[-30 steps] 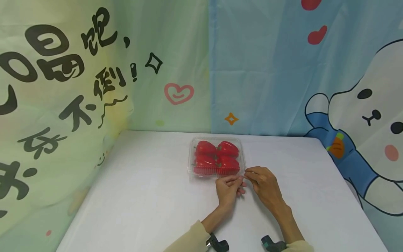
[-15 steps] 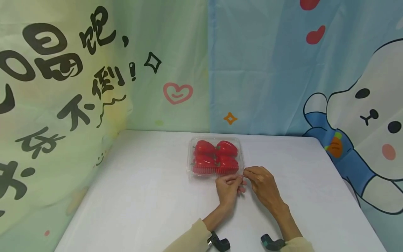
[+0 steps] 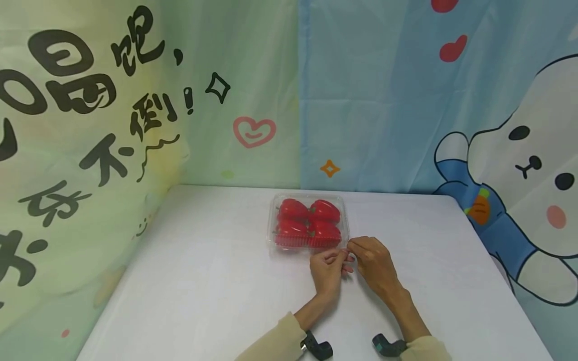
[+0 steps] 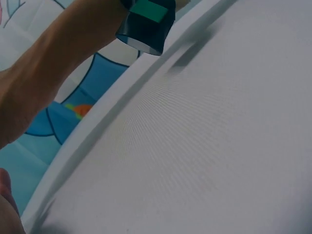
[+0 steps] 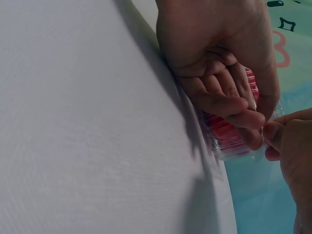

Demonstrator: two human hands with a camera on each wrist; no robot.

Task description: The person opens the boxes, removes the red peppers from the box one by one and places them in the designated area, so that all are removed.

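A clear plastic clamshell container with several red bell peppers in it lies at the back of the table. My left hand is at its near right corner, thumb and forefinger pinched at the plastic edge. From the right, my right hand pinches the same corner with thumb and forefinger. In the right wrist view the fingertips of the left hand and right hand meet at the clear edge. Which layer of plastic each holds is hidden. The left wrist view shows mostly tablecloth and the right forearm.
White cloth covers the table. A printed curtain hangs behind it, with lettering at left and a cartoon bear at right. Black wrist cameras sit at both cuffs.
My right hand has shifted slightly left, its fingertips nearer the left ones. The left hand stays at the corner. The head view has drifted a little.
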